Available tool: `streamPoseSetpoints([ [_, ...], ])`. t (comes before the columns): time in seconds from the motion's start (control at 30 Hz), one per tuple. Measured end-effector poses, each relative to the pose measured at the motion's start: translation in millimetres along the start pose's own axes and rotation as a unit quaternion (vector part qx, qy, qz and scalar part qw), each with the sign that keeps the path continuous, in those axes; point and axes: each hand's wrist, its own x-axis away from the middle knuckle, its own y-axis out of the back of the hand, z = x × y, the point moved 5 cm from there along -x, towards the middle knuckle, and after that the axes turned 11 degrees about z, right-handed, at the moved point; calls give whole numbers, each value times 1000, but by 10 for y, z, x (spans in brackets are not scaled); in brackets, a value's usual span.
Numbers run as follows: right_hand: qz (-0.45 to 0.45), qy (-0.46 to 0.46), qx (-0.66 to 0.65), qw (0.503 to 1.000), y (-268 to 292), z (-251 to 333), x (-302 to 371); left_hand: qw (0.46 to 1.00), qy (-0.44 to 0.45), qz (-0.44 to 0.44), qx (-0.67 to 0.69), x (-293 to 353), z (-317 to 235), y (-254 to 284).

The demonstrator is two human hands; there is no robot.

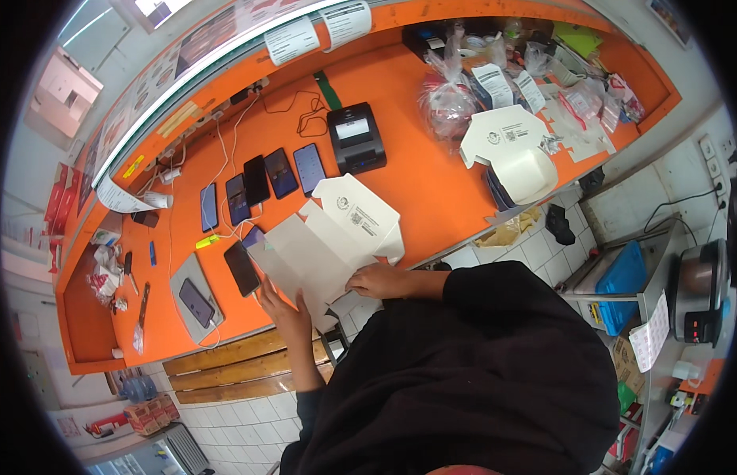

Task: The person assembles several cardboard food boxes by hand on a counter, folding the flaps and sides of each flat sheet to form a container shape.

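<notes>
the flat white box (325, 237) lies at the near edge of the orange worktop (432, 178), and part of it hangs over that edge. the left hand (283, 305) holds the box's near corner, its grip closed on the card. the right hand (378, 280) rests on the box's near side, fingers bent on it. phones (257, 184) lie just behind the box. there is bare worktop to the right of the box.

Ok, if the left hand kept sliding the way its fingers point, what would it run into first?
Probably the dark phone lying just past the left hand, beside the flat cardboard box it holds; depth is hard to judge here.
</notes>
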Motion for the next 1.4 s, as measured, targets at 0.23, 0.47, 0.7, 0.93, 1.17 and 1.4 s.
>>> streamPoseSetpoints([
  [0.23,19,8,-119,993,163,18,-132,945,-118,293,-84,643,102,-118],
  [0.47,143,47,-177,973,66,86,-349,979,-64,193,-31,626,362,-84],
  [0.7,176,42,-161,970,166,19,-473,984,3,174,33,507,297,73],
  [0.93,274,73,-259,924,-28,24,-483,972,11,184,149,475,373,98],
  [1.17,134,52,-171,975,158,-4,-475,976,-42,185,103,495,151,267],
  [1.4,-128,42,-182,974,838,451,-335,915,51,79,393,483,476,262],
])
